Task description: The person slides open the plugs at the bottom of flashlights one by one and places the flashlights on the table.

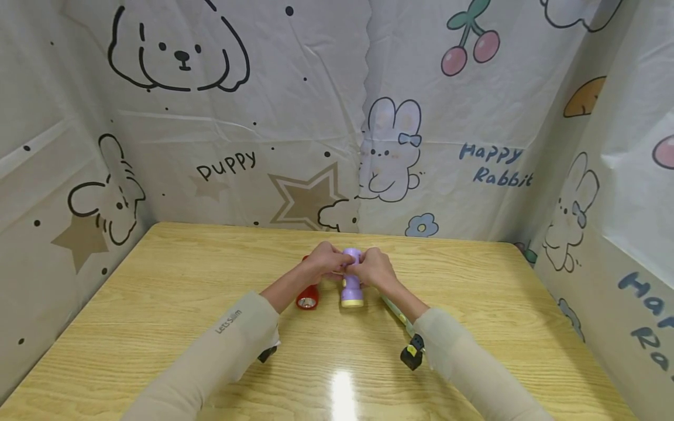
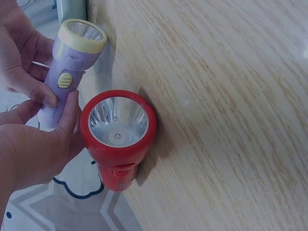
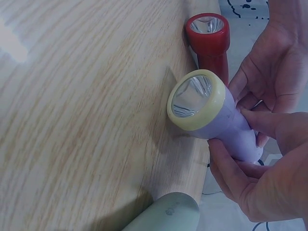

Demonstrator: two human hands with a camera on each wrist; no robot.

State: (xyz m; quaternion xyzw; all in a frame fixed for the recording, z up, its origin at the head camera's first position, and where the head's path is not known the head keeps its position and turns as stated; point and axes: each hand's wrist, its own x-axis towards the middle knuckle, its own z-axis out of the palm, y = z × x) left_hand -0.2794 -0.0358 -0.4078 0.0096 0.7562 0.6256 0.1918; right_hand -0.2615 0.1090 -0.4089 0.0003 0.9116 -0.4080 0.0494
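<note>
A purple flashlight (image 1: pixel 351 292) with a pale yellow rim lies in the middle of the table, its lens end toward me. My left hand (image 1: pixel 325 261) grips its body from the left. From the other side my right hand (image 1: pixel 376 270) holds the same body between thumb and fingers. The yellow switch (image 2: pixel 65 80) on the flashlight's side shows in the left wrist view. Just left of it lies a red flashlight (image 2: pixel 118 156), lens also facing me; my left hand partly hides it in the head view.
A pale green rounded object (image 3: pixel 168 214) lies right of the purple flashlight, partly under my right forearm in the head view. The wood-grain table (image 1: pixel 210 257) ends at a printed cloth backdrop (image 1: pixel 295 134). Small black devices (image 1: pixel 412 352) sit at both wrists.
</note>
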